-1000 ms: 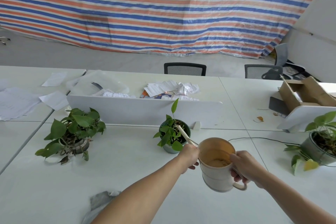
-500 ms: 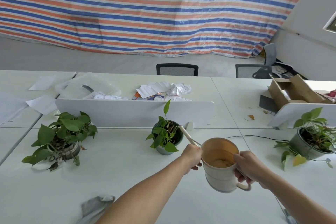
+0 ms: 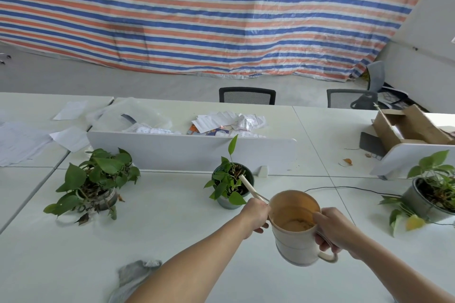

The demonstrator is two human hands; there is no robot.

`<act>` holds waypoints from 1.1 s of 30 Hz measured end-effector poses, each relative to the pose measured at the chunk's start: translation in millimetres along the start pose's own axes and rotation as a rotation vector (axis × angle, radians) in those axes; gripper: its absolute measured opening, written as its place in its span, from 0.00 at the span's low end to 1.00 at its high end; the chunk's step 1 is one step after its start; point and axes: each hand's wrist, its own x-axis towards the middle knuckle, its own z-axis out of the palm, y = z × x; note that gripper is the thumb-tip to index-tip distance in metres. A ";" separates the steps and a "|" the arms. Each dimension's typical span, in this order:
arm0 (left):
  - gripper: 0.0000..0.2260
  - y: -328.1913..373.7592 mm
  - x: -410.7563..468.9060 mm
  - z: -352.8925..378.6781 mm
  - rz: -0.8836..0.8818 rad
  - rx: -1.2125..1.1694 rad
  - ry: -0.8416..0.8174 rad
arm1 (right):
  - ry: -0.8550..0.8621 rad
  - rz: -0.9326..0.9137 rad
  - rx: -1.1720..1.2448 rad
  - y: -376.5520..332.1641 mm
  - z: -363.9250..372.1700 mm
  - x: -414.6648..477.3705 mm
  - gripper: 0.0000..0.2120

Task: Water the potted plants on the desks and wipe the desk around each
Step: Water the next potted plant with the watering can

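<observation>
Striped orange-blue tarp (image 3: 221, 19) behind grey floor (image 3: 73, 76), two mesh chairs (image 3: 247, 95), white desks (image 3: 320, 130) with low dividers (image 3: 192, 150).

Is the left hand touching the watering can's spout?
Touching. The head view shows the left hand gripping the spout near its base.

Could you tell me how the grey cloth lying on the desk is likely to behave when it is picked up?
The grey cloth lies crumpled in soft folds, so it will probably hang limp. It looks thin, so likely light. On the smooth white desk it should slide easily if pushed.
</observation>
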 end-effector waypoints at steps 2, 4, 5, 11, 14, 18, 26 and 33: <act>0.15 1.5 -0.3 -3.8 -0.002 -0.008 0.014 | -0.001 -0.009 -0.008 -5.2 1.0 2.3 0.09; 0.15 3.9 0.3 -6.9 -0.004 -0.013 0.031 | -0.003 -0.015 -0.016 -10.7 1.6 5.0 0.09; 0.15 5.4 0.8 -7.8 -0.004 -0.016 0.038 | -0.002 -0.017 -0.017 -13.2 1.3 6.1 0.09; 0.16 14.1 3.4 -6.6 0.001 -0.022 0.048 | 0.019 -0.019 -0.013 -18.3 -3.4 10.6 0.09; 0.16 17.2 3.0 -3.0 -0.006 -0.028 0.038 | 0.028 -0.009 -0.007 -13.5 -6.2 10.5 0.09; 0.15 16.6 0.6 3.8 0.012 -0.019 0.006 | 0.037 0.002 0.005 -5.9 -9.9 7.0 0.09; 0.14 5.5 -4.1 9.9 0.012 -0.004 -0.031 | 0.019 0.011 -0.030 5.3 -9.6 -1.6 0.09; 0.15 0.4 -5.3 0.2 -0.017 -0.013 -0.007 | -0.011 -0.012 -0.040 -2.4 -0.6 -1.5 0.11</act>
